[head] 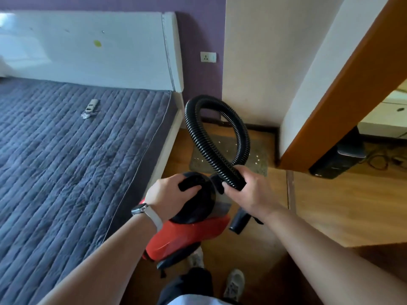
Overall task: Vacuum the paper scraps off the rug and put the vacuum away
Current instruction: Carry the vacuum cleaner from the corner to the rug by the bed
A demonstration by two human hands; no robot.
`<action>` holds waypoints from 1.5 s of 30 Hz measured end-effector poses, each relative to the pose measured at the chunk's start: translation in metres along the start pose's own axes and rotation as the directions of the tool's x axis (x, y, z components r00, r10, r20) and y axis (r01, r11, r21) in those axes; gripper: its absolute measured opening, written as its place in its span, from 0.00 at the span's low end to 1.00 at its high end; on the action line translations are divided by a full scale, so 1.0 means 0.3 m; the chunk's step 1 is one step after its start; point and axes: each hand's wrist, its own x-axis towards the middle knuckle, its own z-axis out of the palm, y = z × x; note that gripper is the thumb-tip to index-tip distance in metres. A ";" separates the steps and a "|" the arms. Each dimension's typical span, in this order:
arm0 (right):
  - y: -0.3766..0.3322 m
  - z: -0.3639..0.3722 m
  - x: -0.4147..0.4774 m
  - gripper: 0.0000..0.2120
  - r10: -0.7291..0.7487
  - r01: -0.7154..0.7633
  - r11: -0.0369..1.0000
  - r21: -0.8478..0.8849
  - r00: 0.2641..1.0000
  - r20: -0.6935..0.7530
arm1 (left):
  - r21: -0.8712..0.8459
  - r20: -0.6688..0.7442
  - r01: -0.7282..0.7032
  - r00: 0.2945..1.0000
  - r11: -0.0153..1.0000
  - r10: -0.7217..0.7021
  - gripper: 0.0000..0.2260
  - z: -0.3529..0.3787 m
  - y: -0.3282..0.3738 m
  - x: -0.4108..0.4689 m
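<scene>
Rug (199,165) under paper scraps (256,155), wood floor (341,205), bed (66,161); left hand (169,192) grips vacuum (187,236), right hand (248,191) hose (198,133).

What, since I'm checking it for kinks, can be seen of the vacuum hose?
The hose is black, ribbed and plastic-looking, curved in one tall loop held over the rug, crossing itself near the bottom. The right hand grips its near end; its other end is hidden behind that hand, near the red vacuum.
</scene>
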 end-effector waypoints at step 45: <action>1.272 1.129 1.341 0.09 0.105 -0.040 0.967 -0.251 0.962 0.253 | 0.149 0.186 0.193 0.958 0.970 -0.219 0.19 1.299 -0.814 1.557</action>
